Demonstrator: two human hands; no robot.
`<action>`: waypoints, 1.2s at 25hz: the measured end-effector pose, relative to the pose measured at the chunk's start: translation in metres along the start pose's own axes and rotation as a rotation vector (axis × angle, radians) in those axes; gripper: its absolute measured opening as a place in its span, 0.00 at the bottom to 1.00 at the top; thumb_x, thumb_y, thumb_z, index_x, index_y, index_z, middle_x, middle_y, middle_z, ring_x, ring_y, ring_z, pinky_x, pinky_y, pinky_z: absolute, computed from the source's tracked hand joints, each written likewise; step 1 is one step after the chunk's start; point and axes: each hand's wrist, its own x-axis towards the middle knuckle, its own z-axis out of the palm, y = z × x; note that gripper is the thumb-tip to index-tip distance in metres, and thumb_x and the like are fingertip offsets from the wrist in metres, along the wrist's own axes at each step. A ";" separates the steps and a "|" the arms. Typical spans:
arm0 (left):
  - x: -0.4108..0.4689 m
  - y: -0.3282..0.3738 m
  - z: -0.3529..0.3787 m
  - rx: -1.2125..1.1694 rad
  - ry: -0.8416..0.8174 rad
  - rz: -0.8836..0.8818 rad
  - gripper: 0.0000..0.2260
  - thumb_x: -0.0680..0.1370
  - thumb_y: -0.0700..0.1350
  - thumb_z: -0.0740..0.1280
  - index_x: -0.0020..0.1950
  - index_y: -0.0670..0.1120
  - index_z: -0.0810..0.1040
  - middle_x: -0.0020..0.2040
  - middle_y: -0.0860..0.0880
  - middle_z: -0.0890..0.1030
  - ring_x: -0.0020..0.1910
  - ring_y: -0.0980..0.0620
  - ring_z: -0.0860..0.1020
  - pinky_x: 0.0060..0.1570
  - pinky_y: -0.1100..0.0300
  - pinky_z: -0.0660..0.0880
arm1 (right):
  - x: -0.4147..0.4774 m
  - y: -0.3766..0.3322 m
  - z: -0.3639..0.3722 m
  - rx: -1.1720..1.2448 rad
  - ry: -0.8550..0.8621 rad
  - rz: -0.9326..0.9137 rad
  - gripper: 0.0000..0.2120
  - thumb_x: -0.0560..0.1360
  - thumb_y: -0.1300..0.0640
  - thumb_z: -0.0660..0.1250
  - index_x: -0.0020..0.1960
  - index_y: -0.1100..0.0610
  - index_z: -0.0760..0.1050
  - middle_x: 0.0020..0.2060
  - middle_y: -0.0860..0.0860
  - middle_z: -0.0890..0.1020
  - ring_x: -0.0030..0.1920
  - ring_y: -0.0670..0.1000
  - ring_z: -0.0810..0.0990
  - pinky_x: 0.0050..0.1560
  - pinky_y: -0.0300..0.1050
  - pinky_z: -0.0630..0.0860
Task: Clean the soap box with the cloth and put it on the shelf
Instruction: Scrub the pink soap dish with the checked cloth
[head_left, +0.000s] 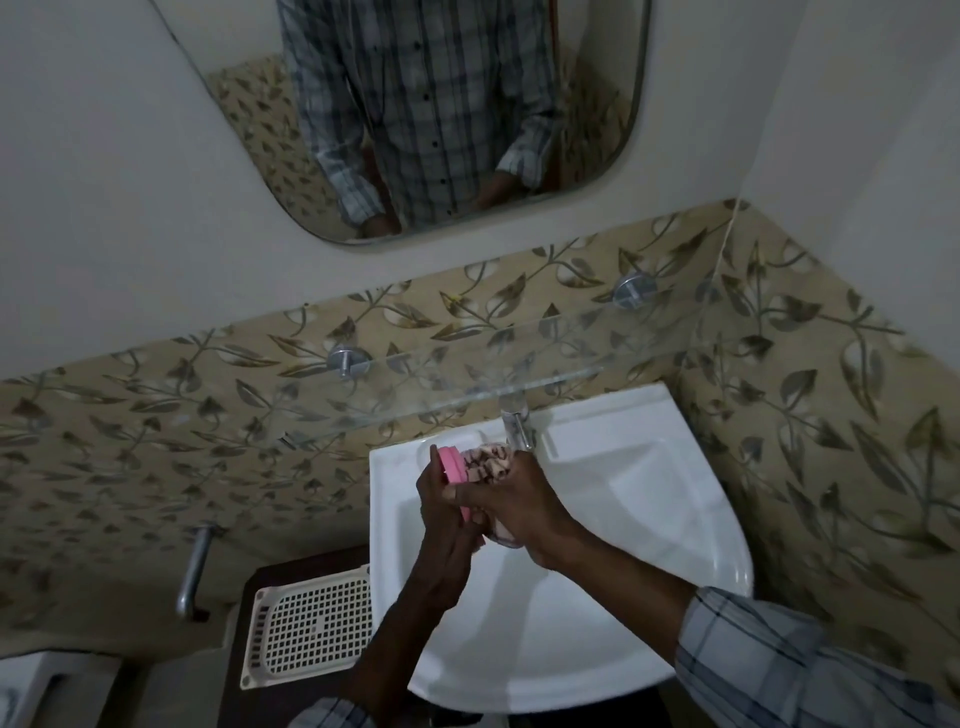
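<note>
Above the white ceramic basin (623, 499), the left hand (441, 525) is gripping the pink plastic soap box (451, 463) on edge. The right hand (517, 504) is clutching the bunched striped cloth (488, 462) against it, and should be rubbing firmly into the corners.

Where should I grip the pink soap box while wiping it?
Probably by its thin rim, from the left, as the left hand does: the soap box stands on edge over the sink, leaving its broad face free for the cloth in the right hand.
</note>
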 end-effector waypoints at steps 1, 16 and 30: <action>-0.004 -0.002 -0.010 -0.047 -0.076 0.018 0.30 0.72 0.53 0.62 0.74 0.50 0.63 0.68 0.47 0.72 0.57 0.54 0.78 0.47 0.62 0.78 | 0.001 0.004 -0.006 -0.073 0.013 -0.060 0.12 0.62 0.55 0.80 0.41 0.57 0.81 0.32 0.58 0.83 0.30 0.55 0.82 0.32 0.55 0.81; 0.034 0.017 -0.044 -0.708 -0.351 -0.890 0.24 0.76 0.55 0.64 0.57 0.35 0.82 0.50 0.35 0.83 0.45 0.36 0.82 0.49 0.47 0.78 | 0.014 0.033 -0.059 -1.086 -0.329 -1.306 0.23 0.61 0.76 0.74 0.54 0.65 0.83 0.51 0.61 0.86 0.53 0.59 0.85 0.61 0.61 0.77; 0.026 0.016 -0.041 -0.542 -0.107 -0.683 0.26 0.81 0.60 0.59 0.62 0.38 0.78 0.53 0.34 0.82 0.49 0.37 0.81 0.49 0.45 0.78 | 0.000 0.047 -0.021 -0.876 -0.239 -0.915 0.18 0.65 0.71 0.69 0.54 0.59 0.82 0.49 0.59 0.86 0.51 0.56 0.83 0.59 0.47 0.78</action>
